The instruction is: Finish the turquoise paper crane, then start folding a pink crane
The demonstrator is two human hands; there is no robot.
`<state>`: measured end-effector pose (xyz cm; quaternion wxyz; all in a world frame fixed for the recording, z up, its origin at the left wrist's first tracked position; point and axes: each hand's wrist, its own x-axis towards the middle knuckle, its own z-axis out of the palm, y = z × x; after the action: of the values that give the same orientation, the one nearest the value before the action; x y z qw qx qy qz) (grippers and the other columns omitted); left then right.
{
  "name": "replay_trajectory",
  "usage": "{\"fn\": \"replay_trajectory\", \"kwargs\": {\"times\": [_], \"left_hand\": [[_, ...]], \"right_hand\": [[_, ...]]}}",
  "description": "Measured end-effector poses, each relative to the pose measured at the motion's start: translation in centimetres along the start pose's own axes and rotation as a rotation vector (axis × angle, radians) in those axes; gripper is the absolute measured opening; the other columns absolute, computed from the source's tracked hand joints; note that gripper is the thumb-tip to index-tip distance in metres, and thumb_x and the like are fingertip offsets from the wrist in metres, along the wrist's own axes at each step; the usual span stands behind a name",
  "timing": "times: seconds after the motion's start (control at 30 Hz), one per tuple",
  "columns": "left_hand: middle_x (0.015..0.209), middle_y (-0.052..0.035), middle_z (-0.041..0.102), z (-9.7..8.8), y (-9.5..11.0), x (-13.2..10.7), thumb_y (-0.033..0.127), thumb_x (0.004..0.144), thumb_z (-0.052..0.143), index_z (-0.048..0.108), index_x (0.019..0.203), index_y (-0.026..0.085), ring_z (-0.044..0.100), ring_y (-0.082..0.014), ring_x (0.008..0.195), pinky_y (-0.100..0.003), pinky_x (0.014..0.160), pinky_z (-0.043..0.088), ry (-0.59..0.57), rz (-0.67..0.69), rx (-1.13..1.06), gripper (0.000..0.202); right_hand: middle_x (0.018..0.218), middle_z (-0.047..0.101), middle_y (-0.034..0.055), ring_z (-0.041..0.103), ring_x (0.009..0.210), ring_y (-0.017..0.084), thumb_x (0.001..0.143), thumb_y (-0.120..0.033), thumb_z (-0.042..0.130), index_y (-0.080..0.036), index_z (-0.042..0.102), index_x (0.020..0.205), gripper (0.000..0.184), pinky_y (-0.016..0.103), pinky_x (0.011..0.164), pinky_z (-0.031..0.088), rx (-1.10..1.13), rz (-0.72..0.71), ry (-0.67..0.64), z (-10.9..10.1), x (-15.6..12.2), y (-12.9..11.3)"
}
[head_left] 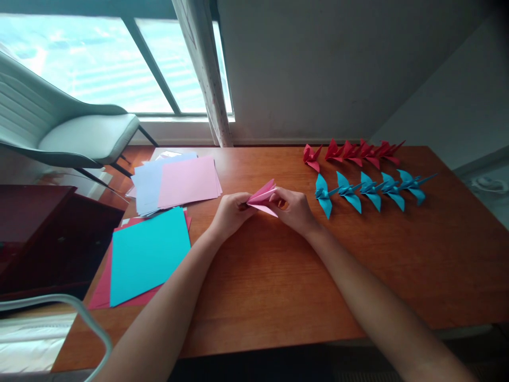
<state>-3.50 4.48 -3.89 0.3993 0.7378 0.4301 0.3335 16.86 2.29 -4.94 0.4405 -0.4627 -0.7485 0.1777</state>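
A partly folded pink paper (262, 197) is held up over the middle of the table, its layers fanned apart. My left hand (234, 213) pinches its left corner between thumb and fingers. On the other side, my right hand (293, 209) grips the right part of the paper, with fingertips partly hidden behind it. To the right of my right hand stands a row of several blue paper cranes (347, 191). Behind them is a row of several red paper cranes (344, 152).
Sheets of pink paper (189, 180) and pale blue paper (147, 185) lie at the table's back left. Nearer are turquoise sheets (151, 257) on red sheets (101, 289). A pale chair (89, 135) stands by the window, beyond the wooden table (278, 297).
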Motion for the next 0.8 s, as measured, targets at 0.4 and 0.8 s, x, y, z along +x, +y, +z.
{"fn": "replay_trajectory", "kwargs": {"times": [0.4, 0.8], "left_hand": [[0.061, 0.0045, 0.048, 0.05, 0.0, -0.05, 0.033, 0.082, 0.064, 0.066, 0.068, 0.014, 0.039, -0.0089, 0.06, -0.019, 0.055, 0.03, -0.02, 0.042, 0.097, 0.024], [0.06, 0.0044, 0.047, 0.2, -0.41, -0.03, 0.04, 0.084, 0.066, 0.069, 0.071, 0.014, 0.038, -0.0081, 0.057, -0.018, 0.052, 0.03, 0.014, 0.054, 0.113, 0.029]], "right_hand": [[0.073, 0.073, -0.0008, 0.069, 0.067, 0.017, 0.081, -0.04, 0.08, -0.021, 0.068, 0.112, 0.038, 0.026, 0.063, 0.047, -0.167, 0.02, 0.025, -0.03, -0.15, 0.67], [0.077, 0.074, -0.0002, 0.067, 0.065, 0.015, 0.082, -0.034, 0.076, -0.02, 0.071, 0.109, 0.031, 0.026, 0.061, 0.051, 0.225, 0.177, -0.031, -0.03, 0.39, 0.35]]}}
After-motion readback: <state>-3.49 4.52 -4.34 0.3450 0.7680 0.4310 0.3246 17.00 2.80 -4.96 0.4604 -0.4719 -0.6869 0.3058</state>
